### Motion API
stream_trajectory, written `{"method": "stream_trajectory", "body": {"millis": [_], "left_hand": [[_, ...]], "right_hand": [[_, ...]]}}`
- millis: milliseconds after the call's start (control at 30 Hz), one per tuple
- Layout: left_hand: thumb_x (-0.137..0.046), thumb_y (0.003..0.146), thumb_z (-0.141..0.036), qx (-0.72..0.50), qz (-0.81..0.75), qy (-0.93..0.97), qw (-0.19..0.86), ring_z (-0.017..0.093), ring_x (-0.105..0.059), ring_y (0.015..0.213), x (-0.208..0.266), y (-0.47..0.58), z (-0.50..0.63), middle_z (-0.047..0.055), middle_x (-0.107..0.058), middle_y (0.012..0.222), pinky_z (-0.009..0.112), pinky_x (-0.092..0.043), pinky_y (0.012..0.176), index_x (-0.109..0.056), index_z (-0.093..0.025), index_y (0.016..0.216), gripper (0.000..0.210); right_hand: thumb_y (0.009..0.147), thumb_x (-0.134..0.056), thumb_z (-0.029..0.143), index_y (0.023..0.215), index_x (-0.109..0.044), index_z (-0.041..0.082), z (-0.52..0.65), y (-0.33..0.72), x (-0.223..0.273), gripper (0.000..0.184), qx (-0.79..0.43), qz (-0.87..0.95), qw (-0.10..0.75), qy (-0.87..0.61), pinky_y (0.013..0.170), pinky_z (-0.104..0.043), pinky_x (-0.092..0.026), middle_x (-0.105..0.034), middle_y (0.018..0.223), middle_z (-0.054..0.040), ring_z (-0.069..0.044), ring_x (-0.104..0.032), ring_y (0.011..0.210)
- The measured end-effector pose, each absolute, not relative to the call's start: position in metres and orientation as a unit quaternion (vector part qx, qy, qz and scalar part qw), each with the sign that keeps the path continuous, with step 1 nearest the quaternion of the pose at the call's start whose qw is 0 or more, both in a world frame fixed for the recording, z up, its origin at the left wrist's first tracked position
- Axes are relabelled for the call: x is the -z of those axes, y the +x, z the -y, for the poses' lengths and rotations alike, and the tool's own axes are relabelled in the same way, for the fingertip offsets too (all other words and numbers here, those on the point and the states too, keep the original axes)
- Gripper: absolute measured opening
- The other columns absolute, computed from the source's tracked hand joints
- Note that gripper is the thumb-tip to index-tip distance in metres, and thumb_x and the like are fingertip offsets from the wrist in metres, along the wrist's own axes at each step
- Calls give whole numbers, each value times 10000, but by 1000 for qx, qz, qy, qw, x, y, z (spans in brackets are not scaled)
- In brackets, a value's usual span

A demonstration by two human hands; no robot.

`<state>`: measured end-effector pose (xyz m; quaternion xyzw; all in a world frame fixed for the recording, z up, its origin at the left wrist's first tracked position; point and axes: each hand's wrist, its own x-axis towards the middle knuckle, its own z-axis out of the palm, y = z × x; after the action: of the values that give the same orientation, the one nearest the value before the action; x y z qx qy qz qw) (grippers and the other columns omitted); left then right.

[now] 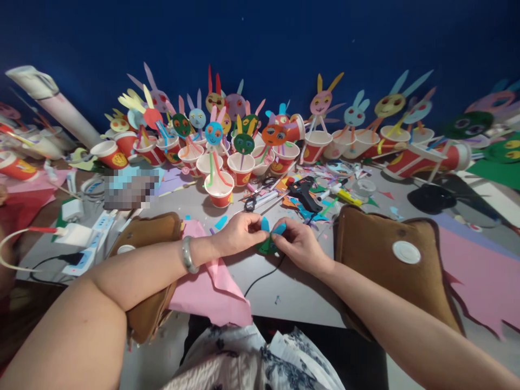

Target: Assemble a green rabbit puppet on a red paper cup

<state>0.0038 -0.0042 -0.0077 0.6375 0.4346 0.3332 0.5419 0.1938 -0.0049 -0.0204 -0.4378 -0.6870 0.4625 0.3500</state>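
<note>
Near the table's front edge, my left hand (241, 234) and my right hand (299, 246) meet over a small green paper rabbit face (267, 247). My left thumb and fingers pinch at the base of one blue paper ear (265, 223), at the top of the face. The other blue paper ear (280, 229) is pinched between my right thumb and fingers. Both ears point up and away from me. My fingers cover part of the face and the places where the ears meet it. Whether the ears are stuck down, I cannot tell.
Behind my hands stand several red-and-white paper cups (219, 190) with paper rabbits on sticks. A black glue gun (305, 194), scissors (250, 203), a yellow cutter (348, 196) and paper scraps lie nearby. Brown cushions (376, 260) flank my arms; pink paper (207, 300) and a power strip (92, 244) lie left.
</note>
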Motion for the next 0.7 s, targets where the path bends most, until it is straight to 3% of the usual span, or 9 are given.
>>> {"method": "stream_trajectory", "body": {"millis": [400,700], "left_hand": [[-609,743,-263,-349,-451,619,540,76,-463,580,5,3,5,-39,-510,619,199,-387,541,-541,-150,686,143],[-650,724,-285,-350,-466,624,520,83,-465,588,2,2,2,-35,-515,619,200,-370,540,-541,-157,684,173]], "right_hand": [[798,-634,310,730,-548,205,5,195,26,152,-466,678,354,-444,504,-241,-358,-494,603,34,-110,-427,554],[819,-624,329,712,-535,205,2,197,26,186,-442,680,367,-455,532,-251,-392,-529,632,14,-124,-462,588]]}}
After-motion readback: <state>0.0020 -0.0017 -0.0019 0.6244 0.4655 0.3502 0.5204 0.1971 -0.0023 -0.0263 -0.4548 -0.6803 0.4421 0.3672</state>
